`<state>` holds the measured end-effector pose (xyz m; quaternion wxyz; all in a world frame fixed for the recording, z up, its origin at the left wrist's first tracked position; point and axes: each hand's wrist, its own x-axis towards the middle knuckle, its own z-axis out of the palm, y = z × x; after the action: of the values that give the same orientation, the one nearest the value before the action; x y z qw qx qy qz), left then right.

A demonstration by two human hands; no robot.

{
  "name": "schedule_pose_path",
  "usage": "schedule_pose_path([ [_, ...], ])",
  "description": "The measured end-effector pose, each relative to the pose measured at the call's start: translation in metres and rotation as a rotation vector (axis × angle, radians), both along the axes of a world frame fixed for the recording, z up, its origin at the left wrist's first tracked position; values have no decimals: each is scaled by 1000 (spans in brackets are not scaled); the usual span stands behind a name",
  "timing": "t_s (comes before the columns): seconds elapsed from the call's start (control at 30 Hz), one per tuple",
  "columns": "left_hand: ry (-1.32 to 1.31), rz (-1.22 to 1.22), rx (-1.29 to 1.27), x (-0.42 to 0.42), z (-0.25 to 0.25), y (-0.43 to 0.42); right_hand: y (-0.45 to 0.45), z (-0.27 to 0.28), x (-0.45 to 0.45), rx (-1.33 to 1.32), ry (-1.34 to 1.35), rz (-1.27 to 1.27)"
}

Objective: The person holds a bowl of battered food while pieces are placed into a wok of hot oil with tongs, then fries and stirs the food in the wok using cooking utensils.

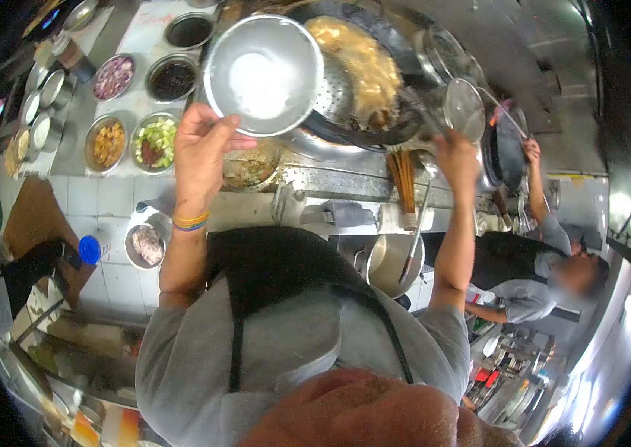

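My left hand (207, 141) pinches the rim of a shiny metal bowl (230, 74) and holds it up beside the wok. The bowl's inside looks bare apart from a bright glare. A wok (405, 123) holds a yellowish frothy food or liquid (360, 56). A perforated metal skimmer (333, 93) shows at the wok's near left, partly behind the bowl. Blurred by motion, my right hand (455, 153) is closed around a long dark handle (423, 110) that reaches over the wok. I cannot make out which tool's head it joins.
Bowls of chopped onion (113, 77), green cubes (155, 138), orange pieces (109, 144) and dark sauce (172, 80) stand left. Chopsticks (403, 179) and a pot (388, 264) with a ladle lie nearer me. At right, a co-worker (513, 261) works at another wok (509, 153).
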<state>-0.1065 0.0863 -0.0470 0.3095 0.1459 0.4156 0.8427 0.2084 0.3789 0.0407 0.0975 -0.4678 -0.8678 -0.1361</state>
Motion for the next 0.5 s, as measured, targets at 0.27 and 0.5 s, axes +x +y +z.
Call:
schedule_pose_path([
  [0.27, 46, -115, 105, 23, 6, 11, -119, 98, -72, -151, 137, 565],
  [0.5, 131, -127, 131, 35, 5, 18, -131, 87, -111, -120, 24, 642],
])
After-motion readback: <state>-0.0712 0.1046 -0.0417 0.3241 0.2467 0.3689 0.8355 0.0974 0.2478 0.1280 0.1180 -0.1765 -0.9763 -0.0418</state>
